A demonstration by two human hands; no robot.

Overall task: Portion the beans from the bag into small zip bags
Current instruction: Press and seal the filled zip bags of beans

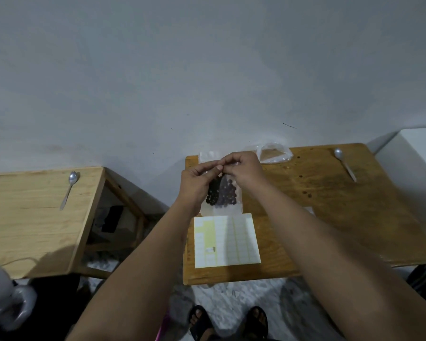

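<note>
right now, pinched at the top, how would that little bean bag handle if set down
The small zip bag, pinched at its top by the left hand and right hand, looks like thin clear film, so probably floppy. The beans pack its middle, so it is likely weighty for its size and would slump, not stand. Pushed, the round beans may shift inside.

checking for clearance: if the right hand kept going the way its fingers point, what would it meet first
The left hand: the right hand points straight at it, both pinching the top of the small zip bag. Depth is unclear.
</note>
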